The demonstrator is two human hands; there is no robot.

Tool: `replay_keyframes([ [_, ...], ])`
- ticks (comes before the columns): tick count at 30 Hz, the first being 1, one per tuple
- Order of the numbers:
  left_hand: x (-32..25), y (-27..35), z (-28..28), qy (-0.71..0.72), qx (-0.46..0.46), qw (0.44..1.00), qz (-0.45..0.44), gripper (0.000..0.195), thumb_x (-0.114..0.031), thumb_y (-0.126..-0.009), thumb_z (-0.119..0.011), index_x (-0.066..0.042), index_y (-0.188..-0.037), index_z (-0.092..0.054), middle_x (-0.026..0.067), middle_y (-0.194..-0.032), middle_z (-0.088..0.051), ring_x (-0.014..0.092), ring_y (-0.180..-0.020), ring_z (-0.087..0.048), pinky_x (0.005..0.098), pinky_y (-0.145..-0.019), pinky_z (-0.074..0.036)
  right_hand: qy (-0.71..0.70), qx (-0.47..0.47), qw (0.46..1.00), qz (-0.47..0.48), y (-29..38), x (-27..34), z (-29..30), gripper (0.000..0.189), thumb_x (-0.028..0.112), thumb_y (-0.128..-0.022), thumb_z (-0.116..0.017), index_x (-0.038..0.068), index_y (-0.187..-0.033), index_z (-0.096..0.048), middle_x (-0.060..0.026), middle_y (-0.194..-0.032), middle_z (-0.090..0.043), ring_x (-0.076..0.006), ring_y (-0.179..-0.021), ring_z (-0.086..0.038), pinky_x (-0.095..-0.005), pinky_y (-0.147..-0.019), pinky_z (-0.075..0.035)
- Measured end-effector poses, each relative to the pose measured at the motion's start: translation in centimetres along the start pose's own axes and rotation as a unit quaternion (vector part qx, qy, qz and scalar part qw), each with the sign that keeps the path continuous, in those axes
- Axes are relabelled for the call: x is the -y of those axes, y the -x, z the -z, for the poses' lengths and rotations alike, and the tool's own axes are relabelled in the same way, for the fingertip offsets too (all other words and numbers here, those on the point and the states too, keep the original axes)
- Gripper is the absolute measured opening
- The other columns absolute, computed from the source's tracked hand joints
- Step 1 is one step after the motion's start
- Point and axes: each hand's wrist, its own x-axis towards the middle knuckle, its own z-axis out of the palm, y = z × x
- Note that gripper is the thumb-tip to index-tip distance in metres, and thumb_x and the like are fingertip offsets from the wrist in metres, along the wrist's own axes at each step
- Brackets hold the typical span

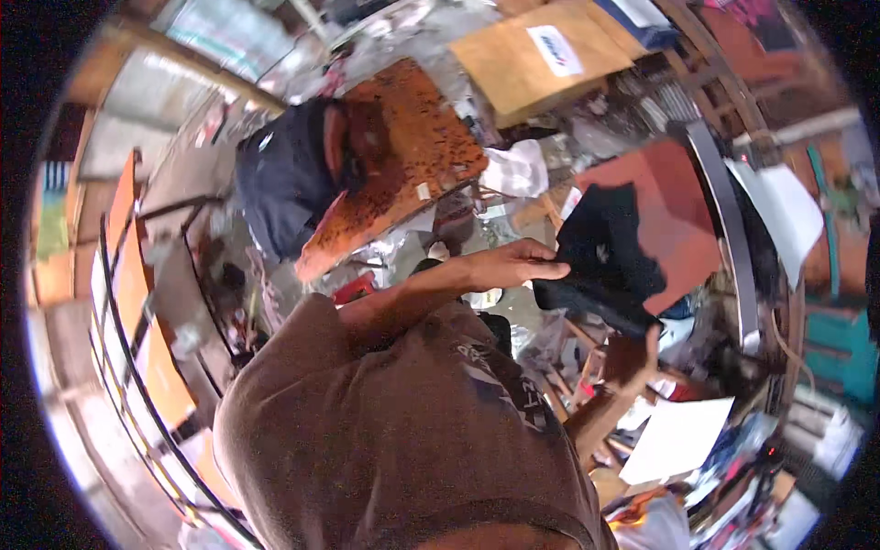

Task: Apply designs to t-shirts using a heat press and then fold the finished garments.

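A piece of black cloth (605,247) spreads over the near-left side of a reddish-brown board or seat (680,213). My left hand (519,265) reaches across from the left, its thumb and fingers pinching the cloth's left edge. At the cloth's lower right corner is my right hand (646,354), its thumb against the edge; its other fingers are blurred, so its hold on the cloth is unclear. A long grey strip (725,234) stands just beyond the board.
Ahead to the left, dark navy cloth (285,179) lies at a worn orange tabletop (419,130). A cardboard box (509,65) stands ahead. At left is a black metal frame (124,344); at lower right, a white sheet (677,440) among scraps. Clutter covers the floor.
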Motion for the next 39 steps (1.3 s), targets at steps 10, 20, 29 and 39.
replay_keyframes([
  [10,-9.2,14.9,9.8,0.184,-0.273,0.901,-0.283,0.030,-0.029,-0.103,-0.056,-0.008,-0.085,-0.067,-0.0045,-0.079,-0.065,0.005,-0.072,-0.056,0.0246,-0.069,-0.045,0.084,0.348,0.934,0.000,-7.4,2.5,-25.7,0.022,0.021,-0.103,-0.054,0.008,-0.117,-0.064,-0.0088,-0.120,-0.068,-0.0226,-0.111,-0.064,-0.0451,-0.088,-0.056],
  [20,-17.2,30.9,29.3,0.122,-0.388,0.814,-0.414,0.037,-0.029,-0.100,-0.051,0.003,-0.106,-0.069,0.0118,-0.104,-0.072,0.022,-0.097,-0.066,0.0345,-0.092,-0.049,0.093,0.531,0.842,-0.025,-10.6,-7.3,-57.2,0.026,0.023,-0.096,-0.066,0.006,-0.115,-0.061,-0.0097,-0.113,-0.068,-0.0232,-0.107,-0.065,-0.0451,-0.096,-0.055],
  [29,-6.8,39.4,31.3,-0.170,-0.624,0.679,-0.349,0.037,-0.033,-0.099,-0.057,0.000,-0.108,-0.071,0.0050,-0.099,-0.072,0.012,-0.092,-0.062,0.0291,-0.089,-0.046,0.164,0.519,0.835,-0.076,-4.7,-17.0,-58.3,0.020,0.024,-0.093,-0.070,0.009,-0.105,-0.063,-0.0023,-0.087,-0.070,-0.0110,-0.061,-0.065,-0.0428,-0.074,-0.064],
  [39,15.2,34.0,21.4,0.208,-0.597,0.772,-0.067,0.031,-0.031,-0.098,-0.064,-0.001,-0.093,-0.071,-0.0037,-0.080,-0.064,0.005,-0.075,-0.053,0.0256,-0.069,-0.042,0.330,0.349,0.845,-0.236,-3.4,-30.9,-41.6,0.036,0.026,-0.092,-0.071,0.008,-0.121,-0.062,-0.0046,-0.109,-0.070,-0.0172,-0.090,-0.070,-0.0340,-0.070,-0.060],
])
